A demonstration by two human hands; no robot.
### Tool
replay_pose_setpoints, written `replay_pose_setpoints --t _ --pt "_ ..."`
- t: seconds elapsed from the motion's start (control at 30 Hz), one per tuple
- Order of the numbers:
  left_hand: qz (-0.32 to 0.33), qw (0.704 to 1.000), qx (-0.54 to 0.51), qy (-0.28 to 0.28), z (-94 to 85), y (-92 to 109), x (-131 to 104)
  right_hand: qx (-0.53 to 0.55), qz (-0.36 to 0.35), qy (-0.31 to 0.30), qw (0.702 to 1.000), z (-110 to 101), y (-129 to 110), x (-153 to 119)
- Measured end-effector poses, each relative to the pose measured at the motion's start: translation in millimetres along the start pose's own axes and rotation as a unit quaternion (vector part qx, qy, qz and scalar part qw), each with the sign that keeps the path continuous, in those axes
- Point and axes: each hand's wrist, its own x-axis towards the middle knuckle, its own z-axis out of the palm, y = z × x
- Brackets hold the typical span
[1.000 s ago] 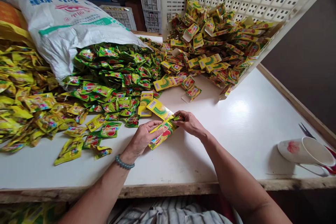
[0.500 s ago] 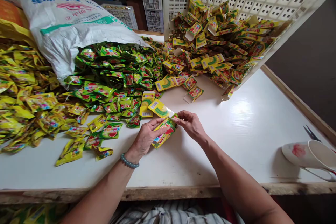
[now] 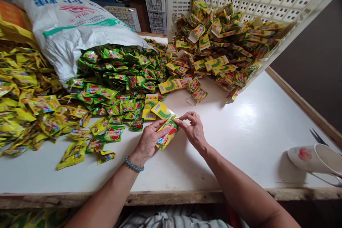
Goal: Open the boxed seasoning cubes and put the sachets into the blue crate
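My left hand [image 3: 148, 140] is closed around a small yellow-and-green cardboard box [image 3: 167, 138] with a watermelon picture, tilted above the white table. The thumb of my right hand [image 3: 194, 130] presses at the box's upper end, its other fingers curled. What lies inside that end is mostly hidden. Just beyond, a yellow box [image 3: 161, 110] with a barcode lies against another yellow box [image 3: 149, 106]. Left of my hands are loose green watermelon packets [image 3: 113, 134] and yellow packets [image 3: 71, 154].
A white sack [image 3: 80, 30] spills a heap of green packets [image 3: 112, 74], beside a yellow heap [image 3: 24, 103]. Many small boxes [image 3: 221, 42] spill from a tipped white crate [image 3: 256, 1]. On the right are a mug [image 3: 307, 158] and dark pointed tips [image 3: 317, 137], perhaps scissors.
The green packet corner that stuck out between my right fingertips at the box's end no longer shows there. My right thumb has moved onto that end; my left hand keeps its hold.
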Motion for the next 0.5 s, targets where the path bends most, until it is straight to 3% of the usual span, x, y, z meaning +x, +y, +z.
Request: replay_pose_setpoints --t 0.17,0.37,0.5 --pt "0.004 1.000 -0.016 0.013 0.4 3.0 -1.1 0.038 0.005 -0.150 0.988 0.0 -9.1 -5.8" --pt "0.064 0.998 0.006 0.025 -2.3 2.8 -0.1 0.247 0.076 -0.159 0.953 1.1 -6.6 -0.8" --pt "0.137 0.982 0.131 -0.010 -3.9 0.2 -1.2 0.230 0.076 -0.154 0.958 4.6 -3.2 0.3"
